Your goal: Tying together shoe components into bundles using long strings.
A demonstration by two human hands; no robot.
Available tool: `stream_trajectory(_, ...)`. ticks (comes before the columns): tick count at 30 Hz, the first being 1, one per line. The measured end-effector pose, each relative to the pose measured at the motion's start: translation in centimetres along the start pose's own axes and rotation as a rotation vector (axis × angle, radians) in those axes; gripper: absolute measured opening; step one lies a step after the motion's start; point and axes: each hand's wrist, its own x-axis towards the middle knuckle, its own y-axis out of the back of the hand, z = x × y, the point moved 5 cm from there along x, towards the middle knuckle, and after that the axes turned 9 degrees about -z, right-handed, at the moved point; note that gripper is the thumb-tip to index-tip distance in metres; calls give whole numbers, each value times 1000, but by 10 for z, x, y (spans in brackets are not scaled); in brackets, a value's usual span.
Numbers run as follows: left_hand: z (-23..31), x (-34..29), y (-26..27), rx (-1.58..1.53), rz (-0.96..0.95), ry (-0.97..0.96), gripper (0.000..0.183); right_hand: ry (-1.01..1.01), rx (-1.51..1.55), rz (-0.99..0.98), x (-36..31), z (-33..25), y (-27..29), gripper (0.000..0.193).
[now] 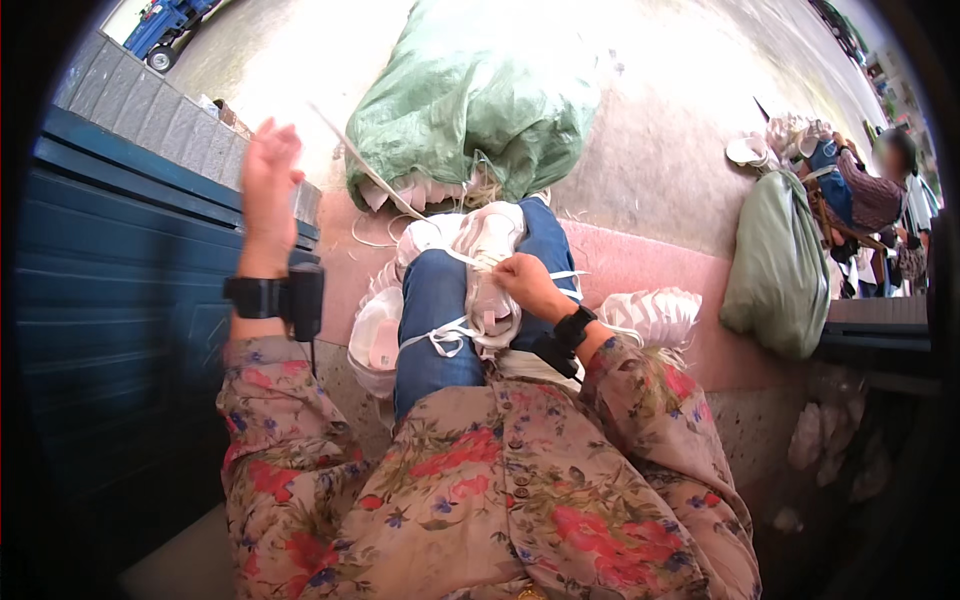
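Note:
A white shoe (490,235) lies between my blue-jeaned knees, its toe pointing away from me. My right hand (528,283) is closed at the shoe's lacing, fingertips pinched on the lace there. Up to the left, my left hand (269,170) is raised well off the shoe, slightly blurred, with its fingers apart and nothing visible in them. A long white shoelace (375,180) stretches from the shoe up and left, its far end blurred near that hand but apart from it. More white laces (445,335) are tied around my left thigh.
A large green woven sack (470,110) of white shoes stands ahead. White shoes lie beside my left leg (376,335) and stacked at right (650,315). A blue ribbed door (130,270) borders the left. Further right are a full green sack (780,265) and a seated person (865,190).

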Motion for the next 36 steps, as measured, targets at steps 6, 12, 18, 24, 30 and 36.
stream_trajectory(6, -112, -100, -130, 802, -506, -389, 14, 104, 168, 186, -13, -3, 15, 17)
stream_trajectory(12, -112, -138, -168, 1185, -605, -341, 13, 140, 50, 199, -6, -16, 6, 19)
stream_trajectory(18, -125, -146, -166, 1306, -501, -326, 13, 207, -121, 304, -12, -25, 3, 24)
stream_trajectory(24, -137, -138, -158, 993, -419, -66, 17, 138, -39, 304, -11, -20, 1, 27)
stream_trajectory(30, -153, -122, -147, 683, -196, 122, 15, 195, -32, 387, -12, -15, -9, 31)
stream_trajectory(36, -131, -65, -9, -70, 356, 248, 11, 122, -130, 229, -1, -32, 2, 38)
